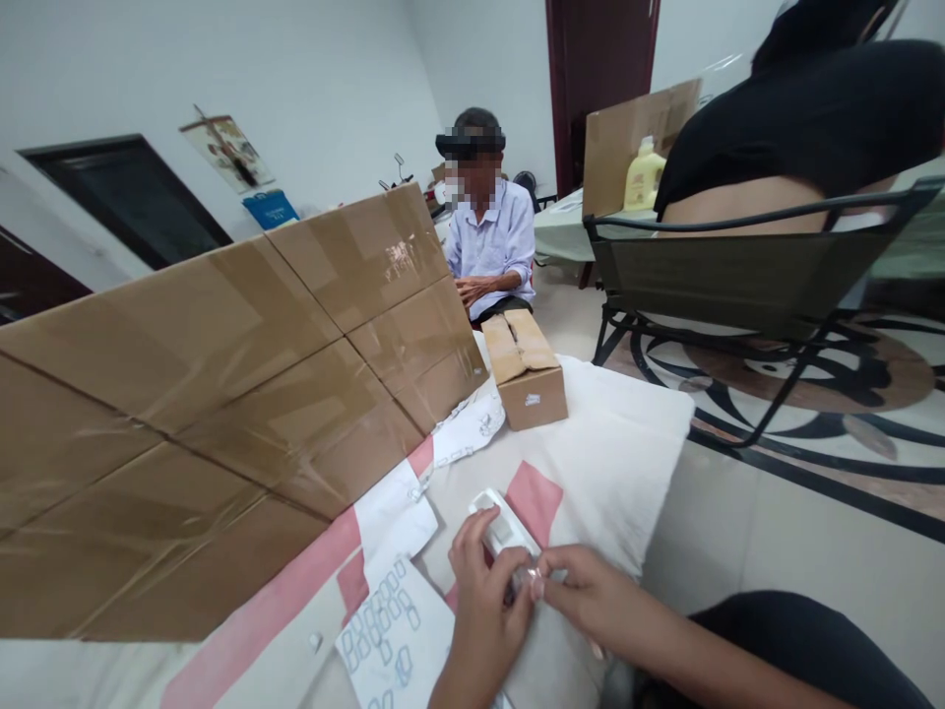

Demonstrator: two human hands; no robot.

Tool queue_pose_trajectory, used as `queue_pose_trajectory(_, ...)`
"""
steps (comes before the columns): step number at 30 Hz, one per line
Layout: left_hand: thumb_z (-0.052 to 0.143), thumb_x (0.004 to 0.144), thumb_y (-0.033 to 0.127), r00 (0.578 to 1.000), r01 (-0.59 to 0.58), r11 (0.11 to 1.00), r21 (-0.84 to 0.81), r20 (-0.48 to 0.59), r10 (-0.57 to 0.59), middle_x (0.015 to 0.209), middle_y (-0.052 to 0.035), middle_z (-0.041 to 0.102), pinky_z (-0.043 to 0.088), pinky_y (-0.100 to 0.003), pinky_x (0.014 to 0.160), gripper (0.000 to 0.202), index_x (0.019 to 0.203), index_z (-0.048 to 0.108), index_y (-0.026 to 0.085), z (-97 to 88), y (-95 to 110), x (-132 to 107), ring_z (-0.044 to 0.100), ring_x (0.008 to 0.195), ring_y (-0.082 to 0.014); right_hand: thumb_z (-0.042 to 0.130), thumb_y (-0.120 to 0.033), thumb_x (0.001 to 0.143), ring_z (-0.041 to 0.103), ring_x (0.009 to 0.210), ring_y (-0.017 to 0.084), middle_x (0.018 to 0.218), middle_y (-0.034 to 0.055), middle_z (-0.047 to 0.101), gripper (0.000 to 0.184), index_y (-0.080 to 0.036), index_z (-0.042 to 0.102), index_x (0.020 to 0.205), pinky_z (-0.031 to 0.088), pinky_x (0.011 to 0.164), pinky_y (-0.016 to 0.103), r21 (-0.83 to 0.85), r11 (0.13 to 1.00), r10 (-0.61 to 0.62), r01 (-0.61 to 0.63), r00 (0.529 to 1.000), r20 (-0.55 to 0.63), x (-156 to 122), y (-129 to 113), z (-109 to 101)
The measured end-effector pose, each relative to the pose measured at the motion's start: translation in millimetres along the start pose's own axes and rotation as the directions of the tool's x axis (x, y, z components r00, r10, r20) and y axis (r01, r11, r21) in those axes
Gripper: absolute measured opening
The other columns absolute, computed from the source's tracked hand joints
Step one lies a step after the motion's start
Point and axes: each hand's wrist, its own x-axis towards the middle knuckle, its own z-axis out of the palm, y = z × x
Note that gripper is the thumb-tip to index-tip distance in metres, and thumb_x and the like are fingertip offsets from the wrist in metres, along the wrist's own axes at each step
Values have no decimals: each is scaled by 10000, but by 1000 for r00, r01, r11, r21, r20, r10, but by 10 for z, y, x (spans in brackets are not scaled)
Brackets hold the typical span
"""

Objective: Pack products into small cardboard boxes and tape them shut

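1. Left hand [483,591]: near, fingers curled, thumb and forefinger closed on a small clear, shiny item [527,574]; the other fingers lie over the near left edge of a white tray [509,533], contact uncertain.
2. Right hand [587,591]: near, to the right of the left hand, thumb and forefinger pinching the same item; fingertips of both hands meet closely around it.
3. Small clear, shiny item: between the two hands, just at the near end of the white tray; mostly hidden by fingers, exact kind unclear.
4. White tray: shallow, oblong, lying aslant just beyond the hands, beside a pink patch of the cloth [609,418].
5. Cloth: white with pink patches, covering the near work surface.
6. Printed sheet [380,625]: near, left of the left hand, bearing rows of outlined shapes.
7. Torn white paper [399,522]: left of the tray, farther off than the printed sheet.
8. Cardboard box [533,394]: brown, taped, at the far side of the cloth, top flaps slightly parted.
9. Cardboard panel [273,394]: large, upright, taped, along the left.
10. Seated person in a pale shirt [493,231]: far, beyond the box.
11. Person in black [797,128]: far right, on a folding chair [709,286].
12. Yellow jug [644,179]: far right, beside that person.
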Motion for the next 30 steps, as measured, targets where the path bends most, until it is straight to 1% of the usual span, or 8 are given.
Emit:
queue_pose_trajectory(4,590,905,203,1000,10,1000,-13,6,-10,1451,-122,414,513,-513,988,99,891,685,228,-1,19,4,411,1340,-325,552,-329,934,346,348,60,491,-109,347,151,-183,564,900,288,327,150,28,999,-22,22,1000,4,-3,13,3)
queue_pose_trajectory(8,601,904,208,1000,5,1000,-25,8,-5,1457,-122,392,509,-514,989,80,894,678,228,-9,24,3,406,1330,-320,571,-338,926,340,340,62,464,-115,351,158,-183,555,906,283,335,151,45,999,-24,24,1000,9,10,24,14)
queue_pose_trajectory(13,592,904,188,1000,2,1000,-31,10,-2,1445,-123,396,495,-518,1008,93,904,676,228,-13,18,6,401,1336,-314,570,-347,923,352,338,69,464,-112,354,168,-181,560,902,281,330,160,33,999,-18,18,1000,-10,21,22,13)
queue_pose_trajectory(18,599,887,172,1000,23,999,-40,12,-22,1442,-124,396,486,-525,1023,94,890,676,227,-24,30,23,411,1331,-318,572,-343,932,365,339,71,446,-112,346,161,-186,565,895,270,329,155,11,1000,-10,10,1000,1,4,-5,8)
queue_pose_trajectory(24,597,893,192,999,33,999,-34,19,-33,1440,-122,408,496,-510,1016,89,885,678,230,-30,41,19,412,1343,-316,593,-373,925,348,336,61,446,-121,325,185,-191,576,899,271,334,143,0,1000,16,-16,1000,-15,-28,-40,5)
queue_pose_trajectory(27,593,901,199,1000,23,1000,-13,11,-23,1432,-129,410,494,-516,1024,89,902,676,230,-24,43,16,412,1346,-312,577,-352,928,358,346,68,447,-115,339,167,-190,566,887,275,331,149,-1,1000,-6,6,1000,-9,-23,-32,3)
queue_pose_trajectory(30,591,904,203,1000,19,1000,-12,18,-19,1442,-129,397,502,-516,1012,101,929,684,235,-21,43,12,405,1350,-316,584,-367,932,351,344,65,442,-119,329,184,-191,559,882,272,331,148,11,1000,-12,12,1000,-10,-9,-11,0)
